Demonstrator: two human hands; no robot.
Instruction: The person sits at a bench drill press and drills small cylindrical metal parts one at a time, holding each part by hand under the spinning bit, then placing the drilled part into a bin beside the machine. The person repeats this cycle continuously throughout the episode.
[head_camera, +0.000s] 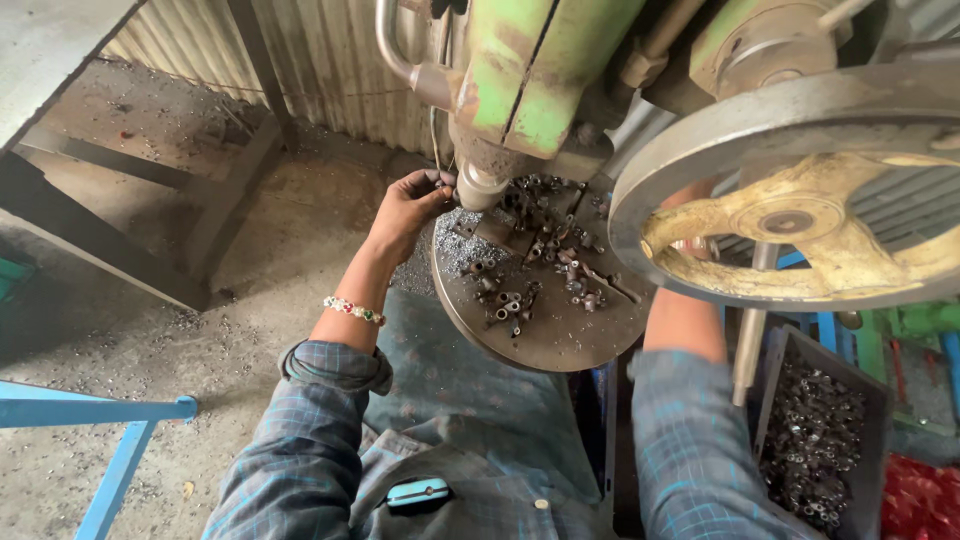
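My left hand (408, 207) reaches up to the nose of a green press machine (520, 80), its fingertips pinched on a small metal piece right under the ram (478, 185). A beaded bracelet sits on that wrist. The round steel table (545, 335) below carries several small metal rings (510, 305) and grey shavings. My right forearm goes up behind the large grey flywheel (800, 215); only a sliver of my right hand (692, 243) shows through its spokes, so its grip is hidden.
A grey bin (815, 440) full of small metal rings stands at the lower right, with a red bag beside it. A blue metal frame (110, 420) lies at the lower left. Corrugated sheet wall and a dark steel frame stand behind on the dusty concrete floor.
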